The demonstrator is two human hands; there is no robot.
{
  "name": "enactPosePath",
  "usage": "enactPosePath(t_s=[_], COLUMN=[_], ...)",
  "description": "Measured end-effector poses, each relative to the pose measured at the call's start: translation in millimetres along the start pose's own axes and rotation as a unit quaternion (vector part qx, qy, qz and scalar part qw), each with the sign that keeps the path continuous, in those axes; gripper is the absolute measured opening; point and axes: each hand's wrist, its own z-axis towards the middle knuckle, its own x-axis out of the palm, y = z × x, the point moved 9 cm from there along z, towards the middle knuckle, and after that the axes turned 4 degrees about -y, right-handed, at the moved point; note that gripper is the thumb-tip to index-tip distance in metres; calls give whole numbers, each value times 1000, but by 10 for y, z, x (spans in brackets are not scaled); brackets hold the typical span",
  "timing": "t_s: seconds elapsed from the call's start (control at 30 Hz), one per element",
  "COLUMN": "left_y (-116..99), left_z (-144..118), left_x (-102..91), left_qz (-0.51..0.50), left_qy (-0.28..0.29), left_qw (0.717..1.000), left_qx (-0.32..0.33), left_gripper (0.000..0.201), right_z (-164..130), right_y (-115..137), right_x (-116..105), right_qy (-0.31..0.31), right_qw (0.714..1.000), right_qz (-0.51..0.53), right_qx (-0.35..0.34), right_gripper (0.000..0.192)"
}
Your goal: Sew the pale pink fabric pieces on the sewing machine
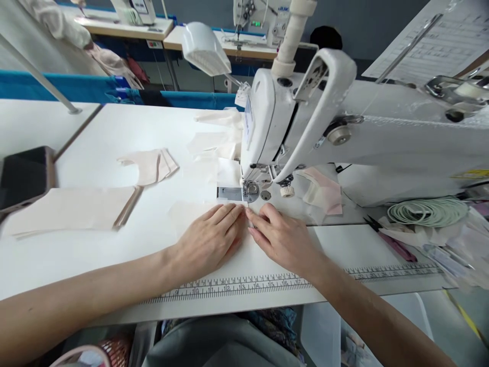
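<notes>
At the needle of a white sewing machine [262, 122], both hands work on a thin white fabric piece [187, 216] that is hard to tell from the white table. My left hand [216, 234] lies flat on it, fingers together and pointing at the presser foot [251, 188]; its thumb is mostly hidden. Close beside, my right hand [284, 237] has thumb and forefinger bent together at the fabric's edge, just in front of the foot. What lies between those fingertips is small and partly hidden. Behind the needle plate, more pale fabric [217, 145] rests against the machine.
Cut fabric stacks [76, 209] and curved pieces [151, 165] lie left, near a dark phone-like object [25, 176]. At right are pink fabric [324, 191], coiled pale green cord [428, 211] and thread snips [395, 244]. A printed ruler [244, 286] follows the front edge. Another person's sleeve [63, 25] shows upper left.
</notes>
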Motion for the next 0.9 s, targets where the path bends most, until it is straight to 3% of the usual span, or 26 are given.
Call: enactPosePath(t_s=[0.33,0.7,0.9], left_y=[1,11,20], left_z=[0,3,4], left_x=[-4,-44,-32], left_qz=[6,9,13], left_qy=[-22,-23,-17], left_qw=[1000,1000,1000], left_qx=[-6,-7,-14], left_gripper=[43,41,41], right_z=[0,28,21], right_y=[-29,-37,-29], right_x=[-41,51,29], right_qy=[-26,23,9], right_qw=[1000,999,1000], right_qz=[13,-24,-24], right_qx=[4,22,16], right_gripper=[40,42,44])
